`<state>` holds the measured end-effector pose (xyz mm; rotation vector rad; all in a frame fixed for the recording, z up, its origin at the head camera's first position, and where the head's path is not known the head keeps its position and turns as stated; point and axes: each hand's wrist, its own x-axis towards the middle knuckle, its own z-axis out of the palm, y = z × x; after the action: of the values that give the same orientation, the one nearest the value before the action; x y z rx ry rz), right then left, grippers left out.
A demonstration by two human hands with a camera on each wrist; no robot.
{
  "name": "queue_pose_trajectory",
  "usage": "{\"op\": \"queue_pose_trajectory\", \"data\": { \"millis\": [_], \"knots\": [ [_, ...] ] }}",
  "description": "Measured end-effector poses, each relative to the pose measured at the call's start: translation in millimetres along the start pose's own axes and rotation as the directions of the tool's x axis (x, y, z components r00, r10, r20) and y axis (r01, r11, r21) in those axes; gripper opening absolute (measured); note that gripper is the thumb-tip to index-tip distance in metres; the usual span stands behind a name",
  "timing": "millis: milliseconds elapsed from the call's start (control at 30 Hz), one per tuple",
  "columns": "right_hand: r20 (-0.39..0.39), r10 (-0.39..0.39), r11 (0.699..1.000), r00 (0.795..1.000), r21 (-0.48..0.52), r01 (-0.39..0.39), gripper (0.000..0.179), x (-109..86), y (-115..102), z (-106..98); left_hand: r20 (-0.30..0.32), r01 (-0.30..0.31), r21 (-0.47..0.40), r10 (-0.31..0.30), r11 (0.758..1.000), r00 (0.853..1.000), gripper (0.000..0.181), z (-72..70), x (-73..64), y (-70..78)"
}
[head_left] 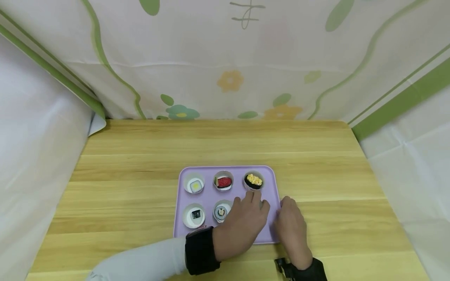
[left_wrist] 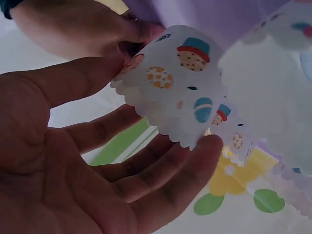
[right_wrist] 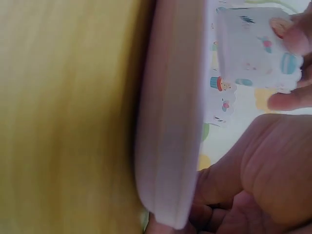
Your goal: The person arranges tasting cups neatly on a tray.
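Note:
On the wooden table lies a lilac tray (head_left: 207, 198) with white paper cups in two rows. My left hand (head_left: 242, 222) reaches over its front right part, thumb and fingers curled round a scallop-edged paper cup (left_wrist: 168, 83) printed with cupcakes. From above, the hand hides that cup and its contents. At the tray's right edge, my right hand (head_left: 291, 226) grips the rim, with fingers on both sides of it in the right wrist view. Sushi-like pieces sit in the other cups: a yellow-topped one (head_left: 254, 180), a red-topped one (head_left: 224, 182) and a round roll (head_left: 220, 212).
In the left column, one cup holds a pale piece with a yellow middle (head_left: 195, 186), another a black-wrapped piece (head_left: 196, 214). The table (head_left: 123, 195) extends around the tray. A flowered white curtain (head_left: 197, 78) hangs behind, with white cloth along both sides.

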<state>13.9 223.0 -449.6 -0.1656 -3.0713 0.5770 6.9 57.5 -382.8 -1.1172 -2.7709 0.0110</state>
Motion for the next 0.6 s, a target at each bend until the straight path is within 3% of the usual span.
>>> {"op": "queue_pose_trajectory", "data": {
  "millis": [200,600],
  "knots": [
    [0.007,0.005,1.000,1.000,0.003,-0.005,0.007,-1.6,-1,-1,0.052,-0.023,0.020,0.022,1.000,0.998,0.026,7.0,-0.4,4.9],
    [0.022,0.023,1.000,1.000,0.008,-0.023,0.008,-4.9,0,1,0.031,-0.026,0.070,0.024,0.997,0.999,0.024,20.0,-2.7,9.2]
  ]
}}
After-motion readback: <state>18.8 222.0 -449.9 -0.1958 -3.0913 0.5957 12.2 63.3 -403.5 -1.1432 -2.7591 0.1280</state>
